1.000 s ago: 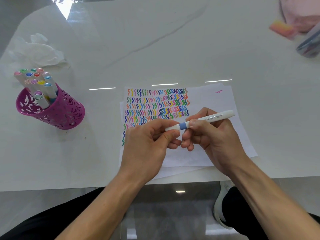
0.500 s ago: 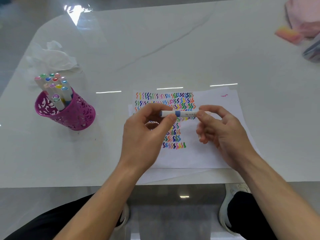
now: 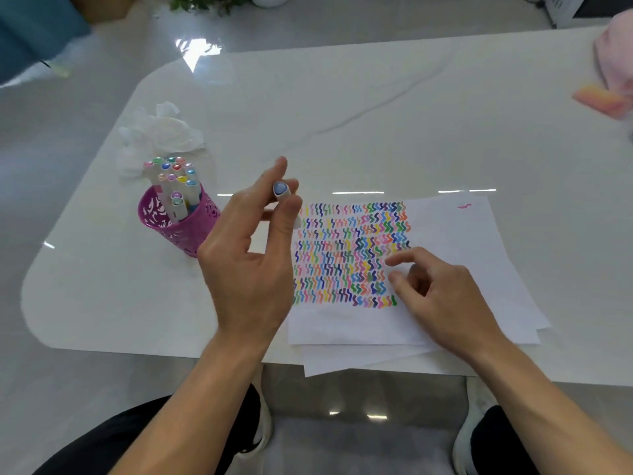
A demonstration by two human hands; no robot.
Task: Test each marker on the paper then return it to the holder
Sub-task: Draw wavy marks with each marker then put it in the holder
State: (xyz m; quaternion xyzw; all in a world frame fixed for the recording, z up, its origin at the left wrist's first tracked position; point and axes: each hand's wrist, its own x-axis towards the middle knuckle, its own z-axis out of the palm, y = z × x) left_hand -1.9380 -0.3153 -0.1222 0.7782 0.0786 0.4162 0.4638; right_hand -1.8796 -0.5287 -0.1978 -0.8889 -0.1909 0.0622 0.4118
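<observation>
Left hand [image 3: 250, 265] pinches blue marker [image 3: 281, 189] near its cap, raised between paper [image 3: 448, 234] and pink holder [image 3: 181, 226] near table [image 3: 342, 114] left edge. Right hand [image 3: 442, 298] loosely curled, empty, on paper. Likely light, rigid, slick; grip mid-barrel.

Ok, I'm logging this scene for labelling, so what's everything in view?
table: one, white, under everything
holder: one, magenta, table's left
markers: about a dozen, white with coloured caps, in holder
held marker: one, white with blue cap, raised beside holder
paper: few stacked sheets, white with coloured squiggles, centre
tissue: one, white, behind holder
block: one, pink-orange, far right
cloth: one, pink, right edge
left hand: one, grips held marker
right hand: one, empty, above paper
</observation>
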